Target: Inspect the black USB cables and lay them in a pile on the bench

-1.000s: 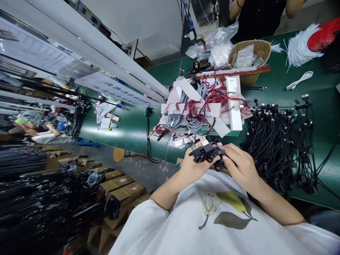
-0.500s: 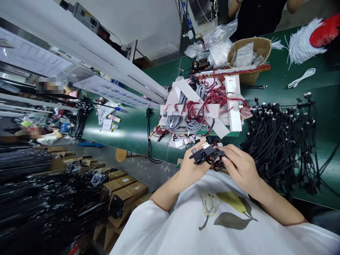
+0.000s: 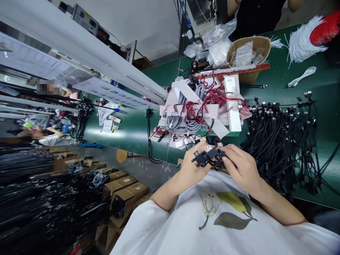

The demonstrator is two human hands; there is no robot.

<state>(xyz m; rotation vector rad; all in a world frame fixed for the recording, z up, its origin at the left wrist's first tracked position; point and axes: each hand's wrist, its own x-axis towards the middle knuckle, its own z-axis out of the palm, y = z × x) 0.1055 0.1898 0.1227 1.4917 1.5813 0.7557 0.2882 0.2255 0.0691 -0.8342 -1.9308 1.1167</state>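
My left hand (image 3: 191, 166) and my right hand (image 3: 240, 166) meet in front of my chest, both closed on a small bundle of black cable connectors (image 3: 208, 157). Metal plug ends stick out to the left over my left fingers. The bundle hangs just off the near edge of the green bench (image 3: 132, 125). Right beside my right hand lies a big heap of black cables (image 3: 281, 134).
A white test fixture with red and grey wires (image 3: 202, 106) sits just beyond my hands. Behind it are a wicker basket (image 3: 249, 53) with plastic bags, white and red wire bundles (image 3: 305, 39), and another person in black (image 3: 255, 14). Cardboard boxes (image 3: 119, 191) stand on the floor at left.
The connector bundle has turned slightly in my fingers and the plug ends have shifted. My hands stay in the same place.
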